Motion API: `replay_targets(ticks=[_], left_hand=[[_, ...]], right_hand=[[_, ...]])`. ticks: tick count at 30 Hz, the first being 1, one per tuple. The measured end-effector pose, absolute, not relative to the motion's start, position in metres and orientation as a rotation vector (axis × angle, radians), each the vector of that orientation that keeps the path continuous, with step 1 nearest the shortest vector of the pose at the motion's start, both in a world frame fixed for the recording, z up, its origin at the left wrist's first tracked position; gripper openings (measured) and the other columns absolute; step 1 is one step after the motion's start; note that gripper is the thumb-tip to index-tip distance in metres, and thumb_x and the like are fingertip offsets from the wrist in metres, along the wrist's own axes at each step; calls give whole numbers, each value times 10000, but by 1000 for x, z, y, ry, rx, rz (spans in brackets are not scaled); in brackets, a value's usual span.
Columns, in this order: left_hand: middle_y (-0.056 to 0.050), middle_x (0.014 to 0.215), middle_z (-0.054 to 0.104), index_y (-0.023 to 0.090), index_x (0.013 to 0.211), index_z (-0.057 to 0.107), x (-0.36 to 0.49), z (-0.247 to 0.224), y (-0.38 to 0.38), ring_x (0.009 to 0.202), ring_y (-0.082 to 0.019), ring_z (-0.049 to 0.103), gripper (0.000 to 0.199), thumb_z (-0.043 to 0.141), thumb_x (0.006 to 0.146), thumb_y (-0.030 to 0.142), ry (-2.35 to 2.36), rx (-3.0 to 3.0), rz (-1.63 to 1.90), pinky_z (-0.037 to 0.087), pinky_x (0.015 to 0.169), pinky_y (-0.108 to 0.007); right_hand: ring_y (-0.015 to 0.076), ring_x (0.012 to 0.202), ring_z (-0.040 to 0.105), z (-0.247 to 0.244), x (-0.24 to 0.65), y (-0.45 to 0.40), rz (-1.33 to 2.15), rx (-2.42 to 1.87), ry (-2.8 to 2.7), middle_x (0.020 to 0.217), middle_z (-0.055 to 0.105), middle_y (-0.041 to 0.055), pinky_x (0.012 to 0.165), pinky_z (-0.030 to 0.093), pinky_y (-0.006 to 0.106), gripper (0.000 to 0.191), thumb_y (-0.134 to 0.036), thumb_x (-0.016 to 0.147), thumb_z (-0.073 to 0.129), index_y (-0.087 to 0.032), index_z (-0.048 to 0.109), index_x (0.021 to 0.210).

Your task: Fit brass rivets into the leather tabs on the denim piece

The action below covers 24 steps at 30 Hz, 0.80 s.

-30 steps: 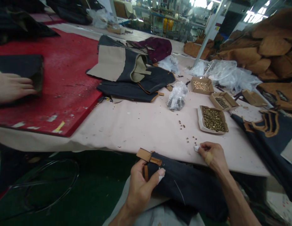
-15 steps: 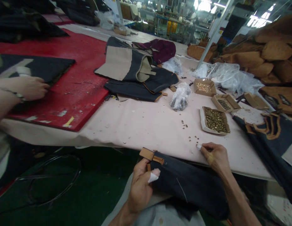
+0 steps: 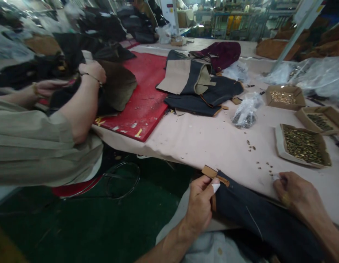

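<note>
My left hand (image 3: 199, 204), its thumb wrapped in white tape, pinches the edge of a dark fabric piece (image 3: 248, 208) by a brown leather tab (image 3: 210, 171). The fabric lies across my lap below the table edge. At the table's front edge on the right, my right hand (image 3: 295, 190) is closed, with a white-wrapped fingertip touching the tabletop beside scattered small metal studs (image 3: 270, 166). What its fingers hold, if anything, is too small to tell. Behind it stands a carton tray of brass-coloured studs (image 3: 303, 146).
Two more carton trays (image 3: 284, 98) (image 3: 319, 119) and a clear plastic bag (image 3: 247, 111) lie behind. Dark and beige fabric pieces (image 3: 177, 73) are stacked mid-table. At left, another person's arms (image 3: 79, 106) handle dark material over a red board (image 3: 147, 87).
The view has swung left, so my hands and the table appear further right. The other person has lifted an arm and now handles dark material. My left hand keeps its grip on the fabric.
</note>
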<state>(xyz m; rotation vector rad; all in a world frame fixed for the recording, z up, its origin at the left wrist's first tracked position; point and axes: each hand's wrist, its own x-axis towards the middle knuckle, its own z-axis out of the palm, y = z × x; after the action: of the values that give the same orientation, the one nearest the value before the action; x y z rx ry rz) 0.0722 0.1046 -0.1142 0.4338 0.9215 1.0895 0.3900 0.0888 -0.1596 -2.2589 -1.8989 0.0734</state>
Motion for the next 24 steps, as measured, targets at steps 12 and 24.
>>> replay_targets(ticks=[12,24], left_hand=[[-76,846,711,130,957,797,85,-116,107,759,-170,601,291,750,856,399,918,646,1004,463,731,-271],[-92,905,746,125,946,812,84,-129,107,823,-199,643,250,761,853,352,874,716,997,500,835,-321]], right_hand=[[167,711,552,-82,262,80,572,-1308,-1967,868,550,33,626,465,284,128,-153,971,507,-225,558,1064],[186,821,554,-105,260,82,520,-1221,-1928,956,560,66,685,461,299,235,-70,958,542,-192,571,1157]])
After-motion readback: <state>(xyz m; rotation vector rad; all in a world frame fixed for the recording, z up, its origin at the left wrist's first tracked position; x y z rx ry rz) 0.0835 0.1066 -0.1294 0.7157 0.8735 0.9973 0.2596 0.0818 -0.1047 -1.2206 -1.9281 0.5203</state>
